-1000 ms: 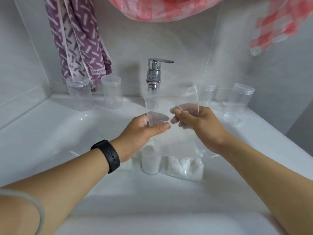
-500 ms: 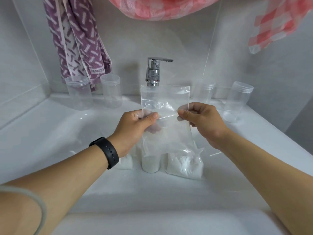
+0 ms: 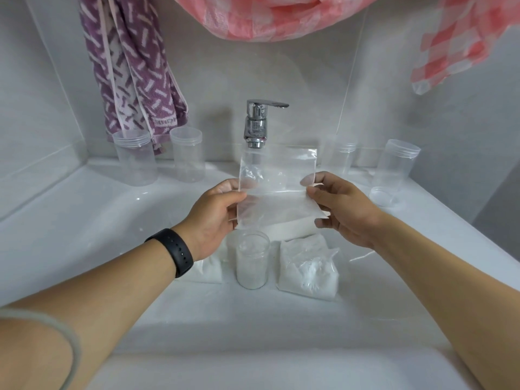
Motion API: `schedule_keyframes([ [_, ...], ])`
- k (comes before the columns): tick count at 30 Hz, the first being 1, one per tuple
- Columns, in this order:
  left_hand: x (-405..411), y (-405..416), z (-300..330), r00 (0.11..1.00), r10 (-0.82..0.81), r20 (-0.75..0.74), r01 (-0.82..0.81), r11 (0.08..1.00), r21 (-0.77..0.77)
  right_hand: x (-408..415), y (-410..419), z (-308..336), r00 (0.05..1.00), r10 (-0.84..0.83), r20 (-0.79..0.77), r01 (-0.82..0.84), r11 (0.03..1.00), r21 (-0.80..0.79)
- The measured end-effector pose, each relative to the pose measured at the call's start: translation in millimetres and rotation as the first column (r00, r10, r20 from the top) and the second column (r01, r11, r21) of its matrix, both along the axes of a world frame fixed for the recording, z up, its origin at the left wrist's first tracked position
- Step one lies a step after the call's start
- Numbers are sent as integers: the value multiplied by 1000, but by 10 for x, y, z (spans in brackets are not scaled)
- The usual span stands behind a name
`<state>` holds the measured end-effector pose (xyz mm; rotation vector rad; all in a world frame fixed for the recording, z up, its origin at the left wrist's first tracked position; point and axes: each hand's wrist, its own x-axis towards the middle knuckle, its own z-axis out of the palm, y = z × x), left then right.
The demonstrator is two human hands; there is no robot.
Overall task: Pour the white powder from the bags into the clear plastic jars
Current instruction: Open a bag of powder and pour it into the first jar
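The left hand [image 3: 216,218] pinches the left edge of a clear plastic bag [image 3: 277,190] between thumb and fingers, and the right hand [image 3: 342,212] pinches the right edge the same way, so the bag hangs upright and flat between the two hands, above the white surface [image 3: 253,327]. The bag looks nearly empty, with only a thin haze of white powder inside. A black wristband [image 3: 172,252] sits on the left wrist.

Directly below the held bag stands an open clear jar [image 3: 251,260], upright and holding white powder. Just to its right lies a bag of white powder [image 3: 308,270], slumped on the surface. To the jar's left, a second powder bag [image 3: 206,270] shows partly from behind the left wrist.

Behind the hands a chrome tap [image 3: 257,125] rises at the back wall. To its left stand two empty lidded jars [image 3: 138,159], side by side, below a hanging purple patterned towel [image 3: 132,71]. To the right of the tap stand another clear jar [image 3: 339,157] and a tilted open jar [image 3: 396,167], with a loose lid [image 3: 384,196] lying on the surface just in front of it. Pink checked cloth [image 3: 270,15] hangs overhead.
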<state>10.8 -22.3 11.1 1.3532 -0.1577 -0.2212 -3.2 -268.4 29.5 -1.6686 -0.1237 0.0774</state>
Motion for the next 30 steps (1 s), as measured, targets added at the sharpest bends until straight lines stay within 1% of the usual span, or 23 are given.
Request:
schedule_keyframes([
  [5, 8, 3, -14, 1000, 1, -10, -1, 999, -34, 6, 1, 0, 999, 36, 15, -37, 991, 131],
  [9, 10, -4, -10, 999, 53, -14, -52, 998, 18, 22, 22, -21, 1000, 20, -14, -17, 987, 160],
  [13, 16, -10, -29, 997, 71, -30, -70, 997, 41, 39, -2, -16, 999, 18, -46, -6, 969, 247],
  [16, 29, -25, -43, 995, 97, 20, -99, 992, 83, 52, 26, -54, 998, 3, -56, 7, 984, 176],
  [19, 38, -48, -93, 989, 95, 117, -118, 971, 207, 58, 66, -100, 999, -37, -39, 41, 995, 95],
  [25, 30, -43, -135, 953, 187, 237, -245, 937, 247, 60, 89, -143, 987, -117, 109, 119, 993, -20],
  [28, 18, -28, -120, 928, 206, 311, -300, 908, 292, 64, 91, -163, 986, -116, 120, 122, 991, -45],
  [30, 8, -16, -112, 916, 183, 358, -311, 887, 342, 51, 74, -174, 987, -106, 124, 115, 991, -66],
])
